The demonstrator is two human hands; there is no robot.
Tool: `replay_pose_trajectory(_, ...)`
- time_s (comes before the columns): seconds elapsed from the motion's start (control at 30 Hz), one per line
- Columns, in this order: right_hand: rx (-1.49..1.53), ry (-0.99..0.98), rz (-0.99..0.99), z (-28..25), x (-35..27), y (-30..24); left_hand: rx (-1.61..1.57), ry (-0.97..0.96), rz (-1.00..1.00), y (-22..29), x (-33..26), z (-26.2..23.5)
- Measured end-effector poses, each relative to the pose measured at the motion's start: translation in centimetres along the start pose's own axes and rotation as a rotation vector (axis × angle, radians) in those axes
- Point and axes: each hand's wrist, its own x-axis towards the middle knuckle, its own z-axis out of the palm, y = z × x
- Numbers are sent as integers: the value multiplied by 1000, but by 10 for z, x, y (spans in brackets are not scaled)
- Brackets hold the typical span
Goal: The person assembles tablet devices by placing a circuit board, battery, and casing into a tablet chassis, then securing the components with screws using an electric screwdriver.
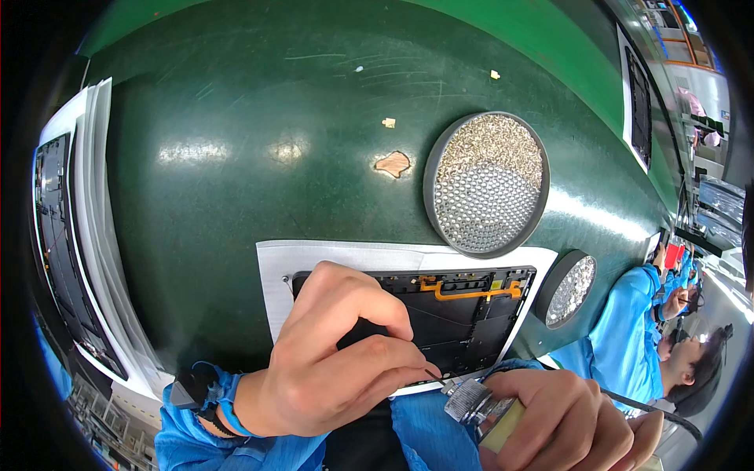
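My left hand [338, 353] is closed in a pinch at the thin dark tip of a tool; whatever lies between the fingertips is too small to make out. In my right hand [561, 416] is what looks like an electric screwdriver [471, 402], with a knurled metal collar, a pale yellow body and a black cable [664, 416]. Both hands hover over the near edge of an open black tablet housing [463, 330] with an orange flex cable [463, 295] along its far side. My left hand hides the housing's left part. A white sheet [345, 253] lies beneath it.
A round grey dish [430, 192] with a perforated plate and many tiny gold screws stands beyond the housing. Right of it sits a smaller dish [542, 302] of silvery pieces. Another housing [67, 243] lies left on white sheets. A co-worker in blue [628, 330] sits right.
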Motion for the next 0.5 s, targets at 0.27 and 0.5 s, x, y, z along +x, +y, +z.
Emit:
replay_pose_trajectory(0.27, 64, -30, 1, -5, -1, 5, -33, -14, 8, -4, 1, 0)
replay_pose_trajectory(0.5, 60, -30, 52, -4, 1, -4, -142, -15, -21, -2, 4, 2)
